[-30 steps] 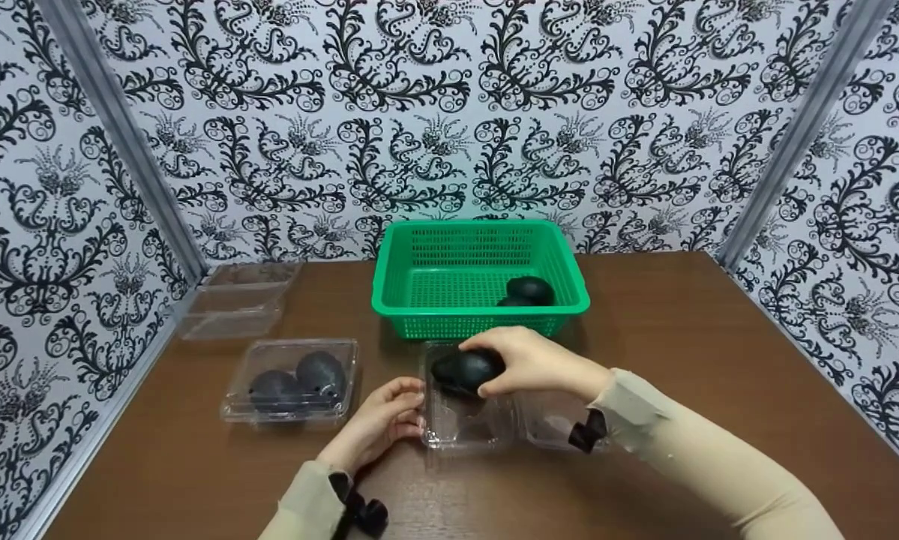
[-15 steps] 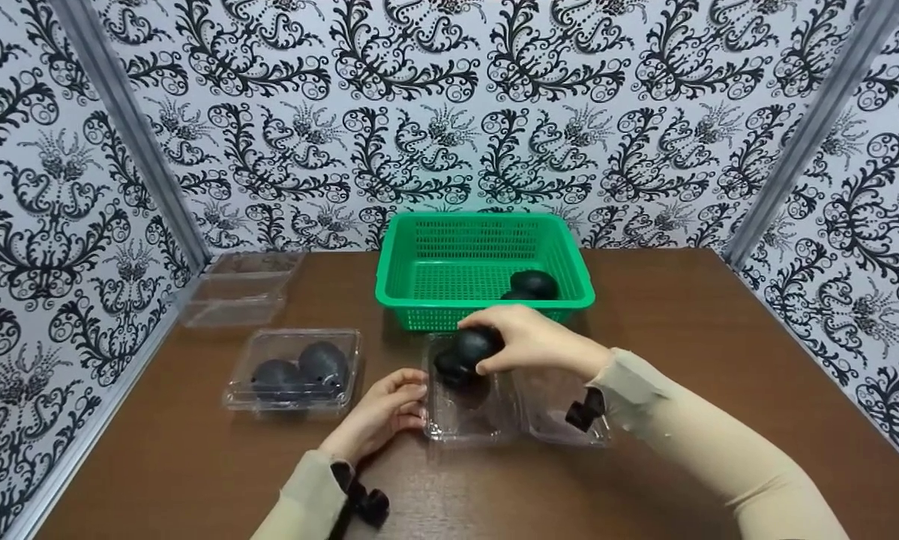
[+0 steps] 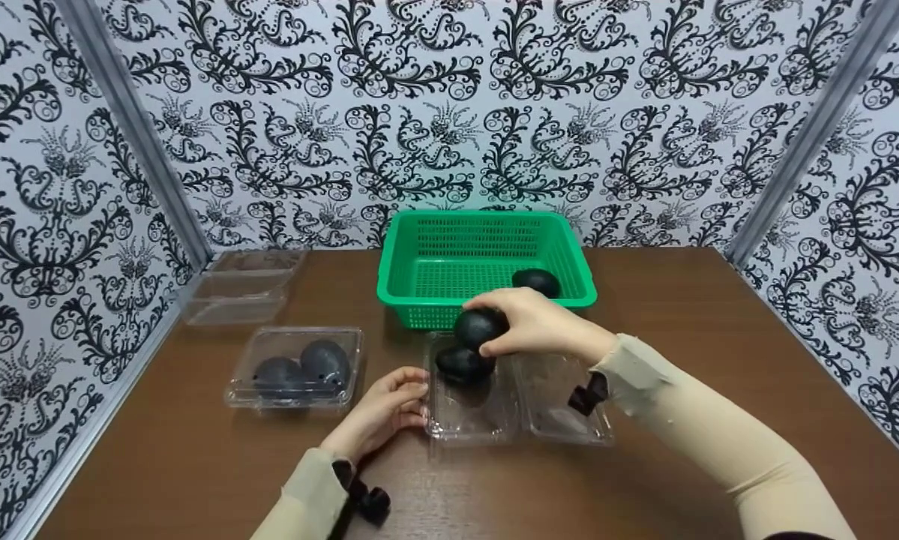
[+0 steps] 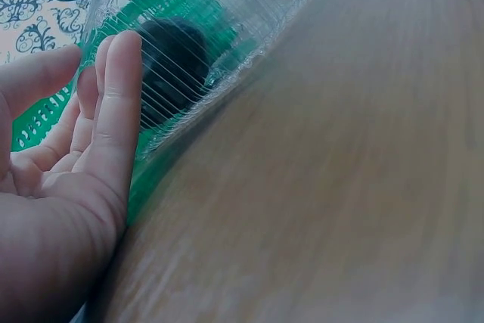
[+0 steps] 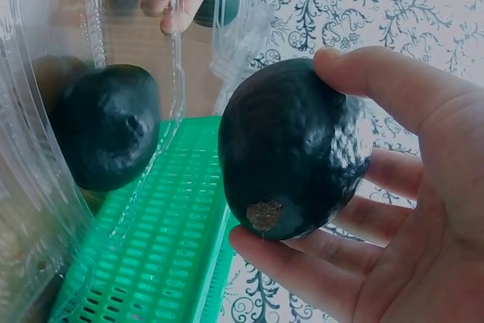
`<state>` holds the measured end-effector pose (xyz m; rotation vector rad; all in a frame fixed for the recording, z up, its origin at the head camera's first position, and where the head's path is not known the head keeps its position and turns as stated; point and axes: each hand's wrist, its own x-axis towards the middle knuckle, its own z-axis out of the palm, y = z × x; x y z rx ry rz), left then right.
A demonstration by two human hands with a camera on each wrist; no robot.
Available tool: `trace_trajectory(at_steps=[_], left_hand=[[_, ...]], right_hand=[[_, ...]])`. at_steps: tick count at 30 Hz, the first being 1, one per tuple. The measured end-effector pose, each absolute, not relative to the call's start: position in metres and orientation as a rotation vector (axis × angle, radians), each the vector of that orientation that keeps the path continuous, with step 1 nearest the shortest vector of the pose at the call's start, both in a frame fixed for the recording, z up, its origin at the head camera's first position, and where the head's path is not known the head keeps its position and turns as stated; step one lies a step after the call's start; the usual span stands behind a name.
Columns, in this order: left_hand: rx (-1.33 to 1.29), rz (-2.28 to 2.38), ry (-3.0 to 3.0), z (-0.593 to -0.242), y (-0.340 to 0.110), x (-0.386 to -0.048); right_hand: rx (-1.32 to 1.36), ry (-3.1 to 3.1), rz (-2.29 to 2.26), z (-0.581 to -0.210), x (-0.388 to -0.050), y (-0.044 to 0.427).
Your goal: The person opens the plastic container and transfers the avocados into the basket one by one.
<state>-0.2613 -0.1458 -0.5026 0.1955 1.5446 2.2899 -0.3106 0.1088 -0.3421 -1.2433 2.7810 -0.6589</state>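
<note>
My right hand [image 3: 531, 322] grips a dark avocado [image 5: 291, 153] between thumb and fingers, its brown stem scar showing in the right wrist view. The held avocado is above the far end of an open clear plastic clamshell [image 3: 468, 427], in front of the green basket. Another avocado [image 3: 464, 365] lies inside that clamshell, just below the held one. My left hand [image 3: 382, 412] rests against the clamshell's left side, its fingers nearly straight along the clear wall [image 4: 204, 73] in the left wrist view. The clamshell's lid [image 3: 569, 409] lies folded out to the right.
A green basket [image 3: 419, 302] behind the clamshell holds a dark avocado [image 3: 537, 283] at its right. On the left stands a closed clamshell [image 3: 250, 352] with two avocados inside. Further back, clear empty containers [image 3: 243, 289] lie near the patterned wall [image 3: 434, 112].
My right hand has lifted its avocado up and back from the clamshell, uncovering more of the avocado inside. My left hand stays at the clamshell's side. The head view has shifted slightly.
</note>
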Motion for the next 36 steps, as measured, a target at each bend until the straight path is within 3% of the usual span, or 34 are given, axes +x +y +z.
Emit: trace_trajectory(at_steps=[36], left_hand=[[0.250, 2.289, 1.565, -0.504, -0.147, -0.261]], right_hand=[[-1.145, 2.829, -0.768, -0.309, -0.333, 0.109]])
